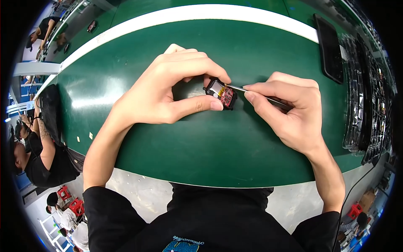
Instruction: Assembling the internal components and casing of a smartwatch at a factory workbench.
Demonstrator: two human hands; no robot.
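Between the thumb and fingers of my left hand [168, 86] is a small black-cased electronic device [228, 98], its inside exposed. A silvery battery-like block, a strip of yellow tape and a red circuit board show in it. My right hand [294, 107] pinches slim metal tweezers [238, 88], whose tip reaches the device near the yellow tape. Whether the tip touches a part is too small to tell. The rest of the tweezers runs back under my right fingers, partly hidden. Both hands are over the middle of the green table.
The green table [201, 155] has a white strip [201, 11] across its far side. A black tablet-like slab [328, 48] lies at the far right, beside stacked clear plastic trays [354, 96]. Small pale scraps [90, 135] lie at left. Another person [42, 155] sits beyond the left edge.
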